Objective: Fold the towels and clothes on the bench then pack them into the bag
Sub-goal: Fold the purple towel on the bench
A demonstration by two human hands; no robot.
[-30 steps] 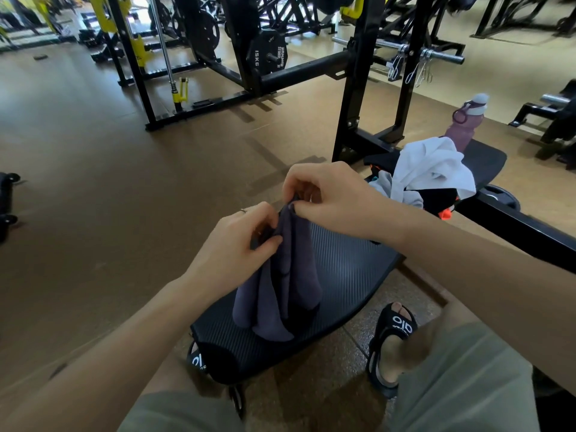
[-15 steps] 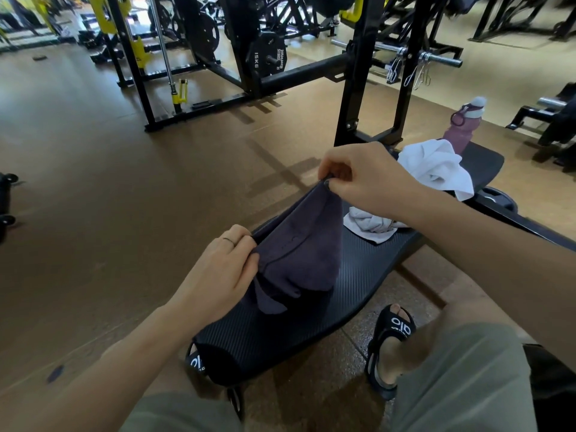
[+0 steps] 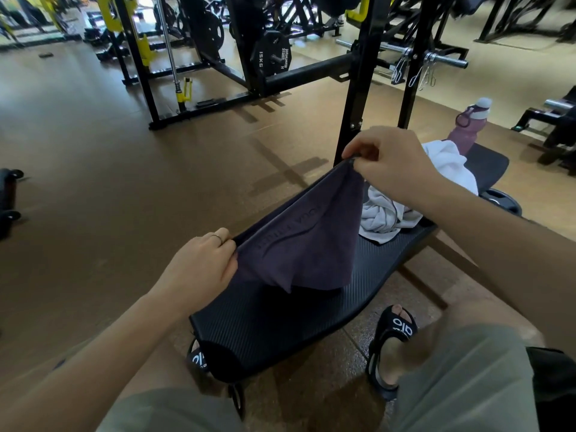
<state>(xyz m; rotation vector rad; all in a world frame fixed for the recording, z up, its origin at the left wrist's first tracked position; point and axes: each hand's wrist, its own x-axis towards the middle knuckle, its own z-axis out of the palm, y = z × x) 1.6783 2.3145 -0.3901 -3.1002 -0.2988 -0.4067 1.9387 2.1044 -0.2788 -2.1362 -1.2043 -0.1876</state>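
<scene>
Gym racks and brown floor lie beyond the black bench [image 3: 280, 325] I straddle. At the near end my left hand [image 3: 199, 269] pinches one corner of the purple towel [image 3: 299, 244], fingers curled tight on the hem. Farther along, my right hand [image 3: 392, 160] pinches the opposite corner higher, so the top edge draws taut and the cloth hangs flat, ready to fold. Past it wait crumpled white clothes [image 3: 405, 198] and a water bottle [image 3: 467, 126]. No bag is clearly visible.
</scene>
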